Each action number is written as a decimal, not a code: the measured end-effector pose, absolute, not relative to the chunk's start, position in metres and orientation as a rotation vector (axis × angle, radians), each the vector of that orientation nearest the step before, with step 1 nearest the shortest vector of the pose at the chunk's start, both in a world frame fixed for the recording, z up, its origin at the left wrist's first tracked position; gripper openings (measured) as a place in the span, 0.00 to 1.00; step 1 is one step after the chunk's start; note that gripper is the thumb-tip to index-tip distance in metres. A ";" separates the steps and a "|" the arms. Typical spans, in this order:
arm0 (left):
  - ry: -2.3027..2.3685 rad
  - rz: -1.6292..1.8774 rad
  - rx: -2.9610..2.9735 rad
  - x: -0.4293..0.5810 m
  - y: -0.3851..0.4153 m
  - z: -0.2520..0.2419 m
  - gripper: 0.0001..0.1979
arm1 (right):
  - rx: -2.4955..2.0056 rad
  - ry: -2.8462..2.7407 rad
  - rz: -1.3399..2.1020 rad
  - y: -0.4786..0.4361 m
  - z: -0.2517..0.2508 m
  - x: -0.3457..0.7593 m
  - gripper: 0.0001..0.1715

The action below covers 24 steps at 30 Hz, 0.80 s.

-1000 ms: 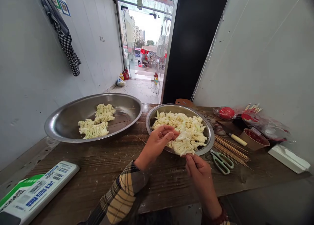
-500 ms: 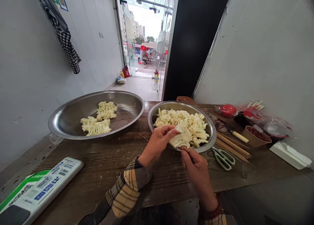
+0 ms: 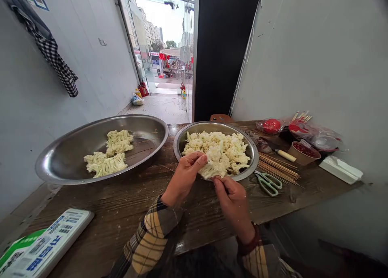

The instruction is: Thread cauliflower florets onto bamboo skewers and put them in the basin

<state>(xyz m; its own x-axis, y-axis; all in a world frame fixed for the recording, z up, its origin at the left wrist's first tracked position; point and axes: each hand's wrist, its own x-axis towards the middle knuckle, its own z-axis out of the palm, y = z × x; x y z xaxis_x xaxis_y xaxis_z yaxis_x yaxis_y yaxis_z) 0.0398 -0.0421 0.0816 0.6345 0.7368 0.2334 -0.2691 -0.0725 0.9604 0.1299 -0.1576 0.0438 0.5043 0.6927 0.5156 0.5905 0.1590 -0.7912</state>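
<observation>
My left hand point(image 3: 188, 173) is closed on a piece of cauliflower point(image 3: 216, 165), thumb on top, over the near rim of a round steel basin point(image 3: 254, 152). More pale florets point(image 3: 209, 140) fill that basin. At the lower edge of the held piece, my right hand point(image 3: 230, 193) is closed in a pinch; its fingers hide whatever is between them. In the wide steel basin point(image 3: 60, 165) to the left lie two clusters of cauliflower point(image 3: 106, 165), with thin sticks point(image 3: 147, 137) reaching out to the right.
Right of the round basin are bamboo skewers point(image 3: 277, 167), green-handled scissors point(image 3: 269, 184), a knife with a pale handle point(image 3: 286, 155) and a paper bowl of red contents point(image 3: 303, 152). Beyond it sits a white box point(image 3: 341, 169). A white and green packet point(image 3: 51, 241) lies at the near left.
The view has turned slightly to the right, so most things appear further left. Both hands stay at the cauliflower piece, with little change in grip.
</observation>
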 end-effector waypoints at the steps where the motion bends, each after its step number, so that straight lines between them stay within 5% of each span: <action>1: 0.434 0.868 1.427 0.040 -0.042 0.082 0.14 | -1.517 -1.156 0.096 -0.157 0.043 0.130 0.19; 11: 0.440 0.988 1.384 0.043 -0.040 0.078 0.17 | -1.341 -1.058 0.390 -0.158 0.044 0.148 0.18; 24: 0.675 0.993 2.012 0.060 -0.026 0.084 0.12 | -1.345 -0.594 0.255 -0.207 0.023 0.197 0.20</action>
<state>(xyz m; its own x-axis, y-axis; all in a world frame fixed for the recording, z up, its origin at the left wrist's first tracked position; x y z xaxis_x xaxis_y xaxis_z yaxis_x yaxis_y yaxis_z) 0.0602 -0.0261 0.0839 0.5542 0.7239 0.4110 0.1165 -0.5564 0.8227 0.1969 -0.2073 0.0228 0.8271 0.5008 0.2552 0.1604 0.2248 -0.9611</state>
